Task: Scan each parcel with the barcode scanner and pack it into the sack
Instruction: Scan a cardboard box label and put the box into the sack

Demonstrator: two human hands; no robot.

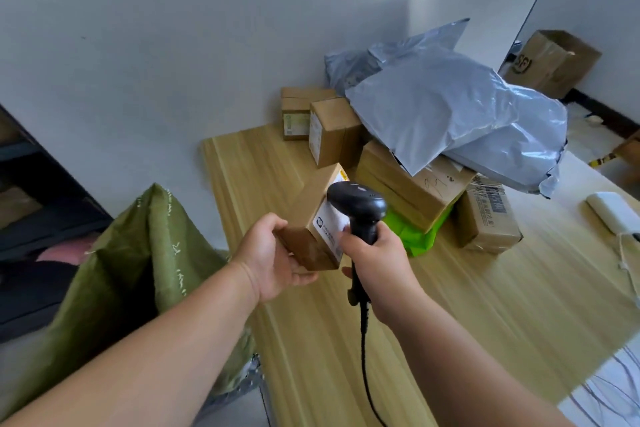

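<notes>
Cardboard, brown and plain, is what you hold: the parcel (pixel 313 218) sits above the near left part of the wooden table (pixel 467 322), your left hand (pixel 273 260) curled round its near end from below, thumb on top. Your right hand (pixel 377 253) is wrapped round the grip of the black barcode scanner (pixel 360 204), whose head hangs just beside the parcel's white label (pixel 330 227) and partly covers it. At that closeness the read may well fail, and the label bends round a box edge, which could break the code. You grip only one end of the box, so it may tip out of your fingers. The scanner cable (pixel 363 357) trails down past the near table edge and could snag when you swing towards the green woven sack (pixel 145 253) at the near left; its top stands in a peak, and I cannot tell whether the mouth is open, so a dropped parcel might slide off it. The grey poly mailers (pixel 450 114) lie heaped on the far boxes and could slip if you pull one from below. As for writing, only "SF" is legible, on the open carton (pixel 550 62) at the far right. The label print, the sack's white characters and the scrawl on the large box (pixel 415 191) are too blurred to read.
</notes>
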